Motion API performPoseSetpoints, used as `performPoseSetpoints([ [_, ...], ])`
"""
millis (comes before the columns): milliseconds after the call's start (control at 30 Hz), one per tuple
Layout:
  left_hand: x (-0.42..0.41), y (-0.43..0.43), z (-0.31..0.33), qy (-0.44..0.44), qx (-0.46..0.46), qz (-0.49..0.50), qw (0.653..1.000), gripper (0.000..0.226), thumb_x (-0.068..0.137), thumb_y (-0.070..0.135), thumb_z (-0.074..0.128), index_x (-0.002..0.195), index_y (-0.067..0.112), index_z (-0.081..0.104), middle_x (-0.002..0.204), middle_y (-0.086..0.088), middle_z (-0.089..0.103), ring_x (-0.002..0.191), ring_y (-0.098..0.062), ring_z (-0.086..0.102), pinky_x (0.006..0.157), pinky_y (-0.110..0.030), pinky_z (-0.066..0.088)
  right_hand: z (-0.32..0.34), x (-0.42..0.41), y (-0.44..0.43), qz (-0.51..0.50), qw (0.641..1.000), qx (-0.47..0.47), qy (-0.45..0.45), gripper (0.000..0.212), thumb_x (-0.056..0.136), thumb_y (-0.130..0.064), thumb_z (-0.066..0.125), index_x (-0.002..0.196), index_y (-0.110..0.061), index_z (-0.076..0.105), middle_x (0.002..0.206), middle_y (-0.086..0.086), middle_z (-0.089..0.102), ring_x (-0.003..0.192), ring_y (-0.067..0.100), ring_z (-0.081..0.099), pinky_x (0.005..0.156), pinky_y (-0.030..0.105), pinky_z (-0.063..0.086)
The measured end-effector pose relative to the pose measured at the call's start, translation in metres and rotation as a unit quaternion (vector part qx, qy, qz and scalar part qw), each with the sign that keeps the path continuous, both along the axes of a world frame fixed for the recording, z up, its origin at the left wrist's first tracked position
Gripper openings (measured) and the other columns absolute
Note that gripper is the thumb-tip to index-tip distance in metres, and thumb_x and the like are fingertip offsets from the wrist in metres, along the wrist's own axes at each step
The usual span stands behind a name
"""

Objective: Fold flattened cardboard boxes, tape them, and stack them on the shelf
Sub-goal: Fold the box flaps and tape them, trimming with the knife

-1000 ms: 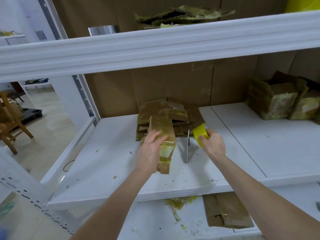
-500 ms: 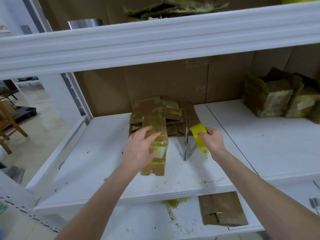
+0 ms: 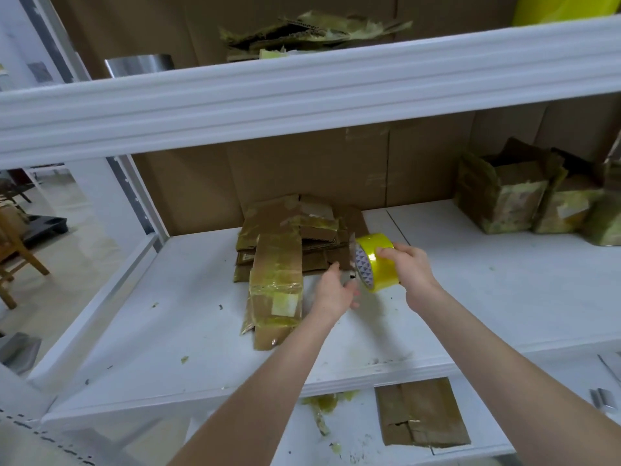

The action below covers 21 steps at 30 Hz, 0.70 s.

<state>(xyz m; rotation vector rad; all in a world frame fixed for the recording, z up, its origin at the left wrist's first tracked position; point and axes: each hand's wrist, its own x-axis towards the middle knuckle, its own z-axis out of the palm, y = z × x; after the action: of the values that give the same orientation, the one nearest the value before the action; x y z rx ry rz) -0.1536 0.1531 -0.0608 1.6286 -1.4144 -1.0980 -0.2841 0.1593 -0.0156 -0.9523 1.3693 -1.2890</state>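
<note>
A flattened box (image 3: pixel 275 284) is lying at frame centre on the shelf (image 3: pixel 168 314), long axis pointing away, just left of both hands. The left hand (image 3: pixel 334 292), nearer, is curling beside the tape roll (image 3: pixel 376 250) that the right hand (image 3: pixel 411 269) is gripping; whether the left is holding anything is unclear. More cardboard (image 3: pixel 322 237) is lying behind, and folded boxes (image 3: pixel 504 203) are standing far right.

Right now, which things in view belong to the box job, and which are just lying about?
Job: tape roll in the right hand; left hand beside it; flat boxes piled on the shelf; folded boxes far right.
Lying about: metal can and torn cardboard on the top shelf; cardboard piece and tape scraps below; chair at left.
</note>
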Motion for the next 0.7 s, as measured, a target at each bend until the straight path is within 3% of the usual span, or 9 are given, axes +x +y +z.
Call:
performPoseSetpoints([
  [67,-0.005,-0.001,0.002,0.035,-0.017,0.000,0.999,0.041,0.097,0.005,0.049,0.137,0.006,0.046,0.109,-0.010,0.063,0.073,-0.018,0.061,0.061,-0.032,0.054,-0.001,-0.006,0.000,0.005,1.000,0.009,-0.007,0.019,0.088,-0.014,0.065,0.104,-0.017,0.056,0.083,-0.002,0.056,0.095,0.024,0.053,0.088,0.038,0.042],
  [133,-0.010,0.000,0.003,0.000,-0.045,0.012,0.999,0.022,0.096,0.009,0.052,0.116,0.005,0.061,0.090,-0.007,0.064,0.065,-0.015,0.058,0.060,-0.032,0.052,-0.003,-0.010,0.001,0.009,1.000,0.009,-0.006,0.019,0.087,-0.014,0.066,0.104,-0.015,0.057,0.086,0.001,0.058,0.095,0.025,0.054,0.091,0.038,0.044],
  [233,-0.013,0.005,0.007,-0.082,-0.083,0.007,0.993,0.014,0.094,0.016,0.055,0.083,0.009,0.060,0.070,-0.003,0.059,0.064,-0.018,0.055,0.061,-0.028,0.046,-0.003,-0.014,0.000,0.017,1.000,0.009,-0.003,0.024,0.087,-0.015,0.067,0.109,-0.013,0.059,0.094,0.005,0.059,0.097,0.026,0.055,0.094,0.041,0.045],
  [300,-0.015,0.013,0.012,-0.091,-0.100,0.002,0.991,0.018,0.096,0.018,0.053,0.081,0.009,0.058,0.068,0.000,0.060,0.065,-0.017,0.057,0.060,-0.026,0.044,-0.002,-0.016,-0.001,0.017,1.000,0.008,-0.008,0.020,0.089,-0.015,0.066,0.105,-0.016,0.055,0.088,0.002,0.056,0.094,0.023,0.053,0.090,0.039,0.045],
  [400,-0.008,0.027,0.020,-0.075,-0.126,0.020,0.989,0.021,0.096,0.016,0.051,0.079,0.014,0.061,0.075,0.002,0.067,0.077,-0.024,0.064,0.064,-0.033,0.052,0.000,-0.017,-0.003,-0.003,1.000,-0.019,0.005,0.014,0.090,-0.013,0.063,0.101,-0.016,0.054,0.084,0.003,0.054,0.081,0.019,0.050,0.065,0.026,0.041],
  [467,0.002,0.039,0.028,-0.071,-0.141,0.037,0.987,0.023,0.097,0.014,0.049,0.078,0.014,0.063,0.074,0.007,0.067,0.073,-0.019,0.064,0.056,-0.026,0.052,0.001,-0.013,-0.004,-0.001,0.999,-0.033,0.025,0.009,0.091,-0.011,0.062,0.098,-0.013,0.057,0.079,0.003,0.054,0.069,0.016,0.049,0.056,0.021,0.037],
  [567,0.022,0.055,0.047,-0.086,-0.153,0.088,0.981,0.026,0.098,0.017,0.047,0.078,0.016,0.063,0.074,0.010,0.066,0.065,-0.006,0.058,0.051,-0.010,0.044,-0.003,-0.001,-0.008,-0.021,0.999,-0.024,0.039,0.008,0.090,-0.011,0.062,0.093,-0.004,0.062,0.082,0.009,0.054,0.073,0.021,0.049,0.057,0.027,0.035],
  [700,0.074,0.073,0.077,-0.095,-0.189,0.174,0.962,0.022,0.097,0.020,0.049,0.083,0.016,0.066,0.073,0.005,0.066,0.061,-0.007,0.058,0.050,-0.011,0.045,-0.013,0.016,-0.013,0.018,0.994,-0.029,0.106,0.013,0.088,-0.012,0.062,0.075,-0.009,0.061,0.076,0.013,0.054,0.068,0.023,0.049,0.056,0.028,0.035],
])
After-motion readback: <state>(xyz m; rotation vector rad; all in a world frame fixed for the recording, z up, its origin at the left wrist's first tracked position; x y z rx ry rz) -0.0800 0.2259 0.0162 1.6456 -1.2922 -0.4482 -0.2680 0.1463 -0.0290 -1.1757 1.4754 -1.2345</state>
